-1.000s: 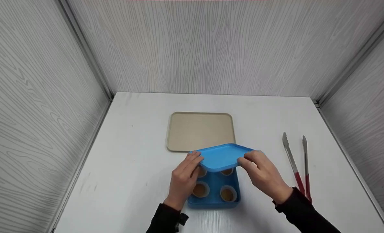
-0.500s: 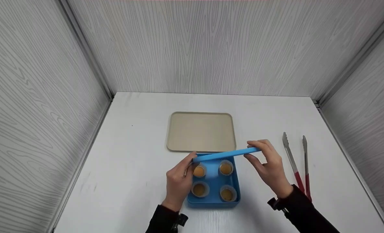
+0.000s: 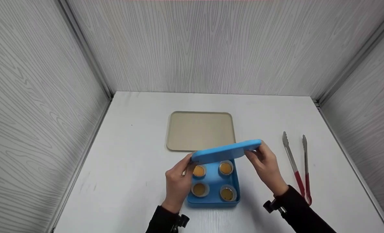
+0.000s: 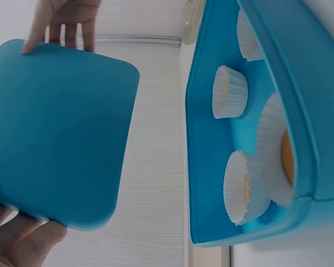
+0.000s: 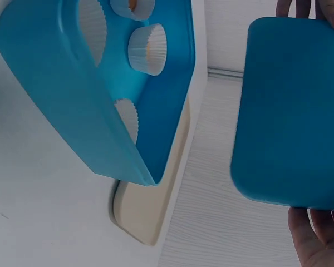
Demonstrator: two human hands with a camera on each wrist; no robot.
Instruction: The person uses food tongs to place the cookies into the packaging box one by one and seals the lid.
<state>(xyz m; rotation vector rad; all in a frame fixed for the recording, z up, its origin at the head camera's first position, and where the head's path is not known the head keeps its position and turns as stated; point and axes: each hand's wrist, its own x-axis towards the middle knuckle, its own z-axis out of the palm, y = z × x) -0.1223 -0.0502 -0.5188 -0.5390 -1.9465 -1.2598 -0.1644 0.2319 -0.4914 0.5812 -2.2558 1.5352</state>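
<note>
A light blue lid (image 3: 225,152) is held tilted over the blue box (image 3: 213,205), its right end higher than its left. My left hand (image 3: 179,184) grips the lid's left end, and the right end is pinched between the fingers and thumb of my right hand (image 3: 269,168). The lid's broad flat face shows in both wrist views, with a hand at each end. Inside the uncovered box stand several small cakes (image 3: 225,168) in white paper cups (image 4: 230,92), spaced apart. Part of the box's left side is hidden behind my left hand.
Behind the box lies a beige tray (image 3: 201,131) on the white table (image 3: 130,155). Metal tongs (image 3: 298,168) with red handles lie spread to the right. Wood-grain panels (image 3: 192,48) enclose the back and sides.
The lid has turned in my hands, from showing its rimmed inner face through edge-on to its present tilt. Its right end has risen with my right hand; the box has stayed put.
</note>
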